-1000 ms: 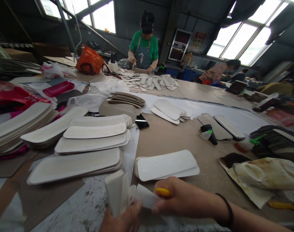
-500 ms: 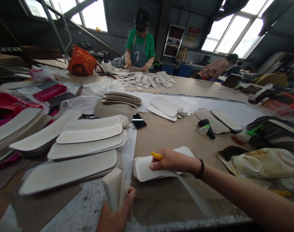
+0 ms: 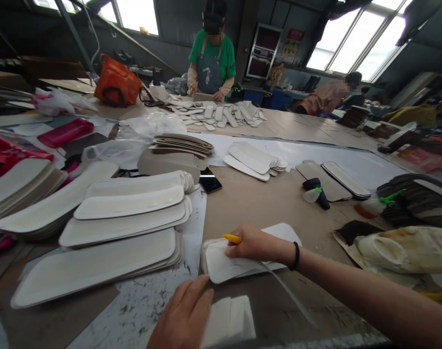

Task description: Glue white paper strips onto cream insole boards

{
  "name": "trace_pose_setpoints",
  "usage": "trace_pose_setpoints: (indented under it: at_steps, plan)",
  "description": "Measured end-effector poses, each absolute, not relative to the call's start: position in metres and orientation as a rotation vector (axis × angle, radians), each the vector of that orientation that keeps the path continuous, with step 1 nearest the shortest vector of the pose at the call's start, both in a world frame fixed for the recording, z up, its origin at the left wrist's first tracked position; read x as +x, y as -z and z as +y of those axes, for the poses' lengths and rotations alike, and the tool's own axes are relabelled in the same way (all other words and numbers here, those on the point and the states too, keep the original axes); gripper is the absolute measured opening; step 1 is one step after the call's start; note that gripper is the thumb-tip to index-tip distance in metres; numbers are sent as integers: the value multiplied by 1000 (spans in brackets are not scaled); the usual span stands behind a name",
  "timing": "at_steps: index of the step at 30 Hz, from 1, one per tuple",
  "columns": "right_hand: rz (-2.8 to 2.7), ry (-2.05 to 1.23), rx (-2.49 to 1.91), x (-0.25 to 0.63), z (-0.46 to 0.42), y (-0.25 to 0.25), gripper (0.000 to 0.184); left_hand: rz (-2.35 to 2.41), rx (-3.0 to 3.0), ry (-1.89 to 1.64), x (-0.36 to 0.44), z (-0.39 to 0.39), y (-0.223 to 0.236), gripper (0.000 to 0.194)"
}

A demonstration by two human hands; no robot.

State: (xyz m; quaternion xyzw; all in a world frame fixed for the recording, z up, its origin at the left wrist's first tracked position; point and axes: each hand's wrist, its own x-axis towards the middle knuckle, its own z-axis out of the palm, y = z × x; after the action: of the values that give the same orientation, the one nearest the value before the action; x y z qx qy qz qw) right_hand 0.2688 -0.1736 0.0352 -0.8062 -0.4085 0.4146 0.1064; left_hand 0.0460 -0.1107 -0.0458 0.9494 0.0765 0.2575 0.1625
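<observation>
White insole stack (image 3: 243, 252) sits lower centre of the frame; right hand (image 3: 253, 242) presses flat on its top piece, a yellow tool (image 3: 231, 238) pinched in the fingers. Left hand (image 3: 184, 315), fingers loosely spread, rests beside a small white pad bundle (image 3: 228, 322) at bottom centre. Risk: uneven pressing could skew the top piece off the stack.

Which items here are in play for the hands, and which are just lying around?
In play:
- right hand, holding a yellow pen, pressing on the white sheet stack
- left hand by the small white pad

Lying about:
- phone
- orange bag
- glue bottle
- long white panels
</observation>
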Motion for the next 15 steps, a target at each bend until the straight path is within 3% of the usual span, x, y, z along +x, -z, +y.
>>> trace_pose_setpoints:
  at_steps: [15]
  plan:
    - [-1340,-1124,-2510,262,-171,-33,25,122,2748,-398,67,-100,43,40]
